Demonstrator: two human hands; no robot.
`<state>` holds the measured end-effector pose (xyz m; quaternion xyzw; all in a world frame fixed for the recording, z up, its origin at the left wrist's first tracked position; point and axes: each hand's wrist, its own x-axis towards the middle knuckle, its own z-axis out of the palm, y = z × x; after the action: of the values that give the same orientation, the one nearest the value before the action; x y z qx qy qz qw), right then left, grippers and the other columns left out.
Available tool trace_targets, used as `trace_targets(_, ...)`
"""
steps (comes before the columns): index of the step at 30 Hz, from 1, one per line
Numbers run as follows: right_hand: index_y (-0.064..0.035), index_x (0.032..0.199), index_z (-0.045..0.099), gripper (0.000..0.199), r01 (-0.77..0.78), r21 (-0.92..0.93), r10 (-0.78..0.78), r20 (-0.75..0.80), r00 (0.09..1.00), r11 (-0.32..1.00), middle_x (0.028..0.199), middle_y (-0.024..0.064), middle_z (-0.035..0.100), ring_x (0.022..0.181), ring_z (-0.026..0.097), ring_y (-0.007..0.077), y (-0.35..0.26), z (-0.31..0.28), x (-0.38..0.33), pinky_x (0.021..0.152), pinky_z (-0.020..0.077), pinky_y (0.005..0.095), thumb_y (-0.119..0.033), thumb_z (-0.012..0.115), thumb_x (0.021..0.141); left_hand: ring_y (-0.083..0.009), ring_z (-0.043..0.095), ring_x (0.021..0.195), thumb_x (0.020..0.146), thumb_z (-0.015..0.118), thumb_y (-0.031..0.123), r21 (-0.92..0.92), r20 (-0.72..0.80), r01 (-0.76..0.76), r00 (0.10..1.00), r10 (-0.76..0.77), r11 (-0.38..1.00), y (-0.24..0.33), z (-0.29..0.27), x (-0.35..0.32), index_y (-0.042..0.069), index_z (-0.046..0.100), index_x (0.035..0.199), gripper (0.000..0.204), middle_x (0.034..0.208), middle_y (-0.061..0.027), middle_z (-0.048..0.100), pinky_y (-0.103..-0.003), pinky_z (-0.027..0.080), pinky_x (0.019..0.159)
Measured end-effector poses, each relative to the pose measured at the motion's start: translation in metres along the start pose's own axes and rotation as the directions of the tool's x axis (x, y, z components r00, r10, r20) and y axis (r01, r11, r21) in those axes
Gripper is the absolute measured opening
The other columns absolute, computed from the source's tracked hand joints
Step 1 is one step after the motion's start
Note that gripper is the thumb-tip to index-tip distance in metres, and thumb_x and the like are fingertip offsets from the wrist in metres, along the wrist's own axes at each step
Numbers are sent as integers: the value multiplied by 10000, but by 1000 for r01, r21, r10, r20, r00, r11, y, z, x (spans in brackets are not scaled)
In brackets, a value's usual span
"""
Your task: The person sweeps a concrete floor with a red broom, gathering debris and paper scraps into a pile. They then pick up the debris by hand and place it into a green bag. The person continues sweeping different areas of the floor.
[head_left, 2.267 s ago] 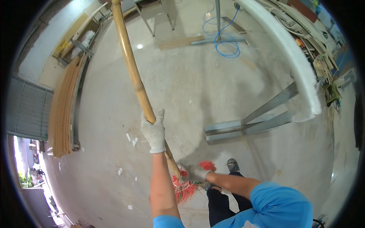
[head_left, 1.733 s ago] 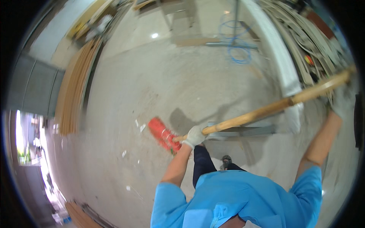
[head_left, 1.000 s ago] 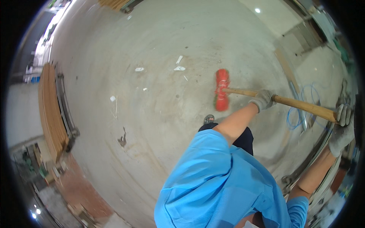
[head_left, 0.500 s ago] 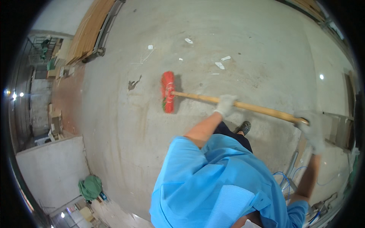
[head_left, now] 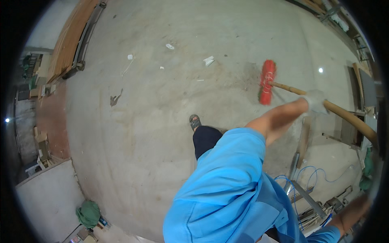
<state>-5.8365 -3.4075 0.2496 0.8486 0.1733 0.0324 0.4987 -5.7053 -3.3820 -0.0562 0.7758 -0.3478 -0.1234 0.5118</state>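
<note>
A broom [head_left: 268,82] with a head of red bristles, some green along its edge, rests on the concrete floor ahead and to the right. Its pale wooden handle [head_left: 348,115] slants back to the right rim. My left hand [head_left: 317,101], in a white glove, is closed around the handle partway up. At the far right rim my right hand [head_left: 377,178] is dim and smeared, beside the handle's top end; its fingers barely show there. Scraps of white paper [head_left: 208,60] and a dark torn scrap [head_left: 116,98] lie on the floor left of the broom head.
My shod foot [head_left: 195,120] stands on the floor in the middle. Stacked boards [head_left: 71,40] on a trolley are at the far left. To the right lie blue tubing [head_left: 312,170], metal bars [head_left: 308,198] and a low metal frame [head_left: 350,129]. A green bundle [head_left: 88,213] sits lower left.
The broom head has moved rightward across the floor, past the paper scraps. Both hands have shifted right with the handle, my right hand into the dark rim. The view has shifted too.
</note>
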Motion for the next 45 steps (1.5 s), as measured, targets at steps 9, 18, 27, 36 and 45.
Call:
trace_targets(9, -83, 844, 529, 246, 106, 193, -69, -190, 979, 975, 795, 79, 535, 771, 545, 266, -42, -62, 122, 699, 446, 384, -91, 699, 667, -334, 659, 867, 715, 708, 470, 11, -78, 240, 968, -238, 971, -100, -120, -104, 136, 731, 942, 404, 914, -159, 693, -430, 517, 807)
trace_targets(18, -81, 794, 553, 307, 439, 408, -221, -479, 849, 800, 735, 88, 549, 719, 552, 285, -150, -222, 245, 653, 415, 403, -152, 785, 606, -328, 637, 946, 761, 689, 358, -156, -438, 348, 815, -380, 924, -144, -309, -370, 182, 682, 1099, 382, 1008, -137, 687, -417, 492, 836)
trace_targets(27, -90, 791, 612, 175, 746, 662, -426, -695, 579, -66, 740, 135, 636, 696, 636, 302, -450, -350, 277, 650, 490, 412, -207, 506, 865, -349, 630, 919, 747, 712, 275, -27, -697, 983, 112, -709, 182, -236, -346, -721, 132, 680, 931, 235, 941, -125, 674, -435, 483, 777)
trace_targets(36, -90, 1107, 627, 490, 676, 581, -345, -585, 734, 453, 959, 110, 653, 902, 617, 316, -276, -216, 368, 788, 491, 405, -183, 807, 661, -322, 618, 990, 710, 672, 146, 229, -810, 778, 485, -329, 585, -235, -363, -517, 139, 679, 1085, 375, 1002, -131, 671, -409, 456, 901)
trace_targets(45, -61, 964, 617, 346, 325, 115, -239, -463, 854, 939, 892, 113, 601, 857, 590, 287, -30, -194, 380, 764, 470, 393, -54, 744, 643, -318, 632, 975, 795, 620, 238, 65, -578, 183, 808, -113, 981, -120, -429, -140, 171, 668, 1014, 234, 1001, -128, 675, -462, 471, 861)
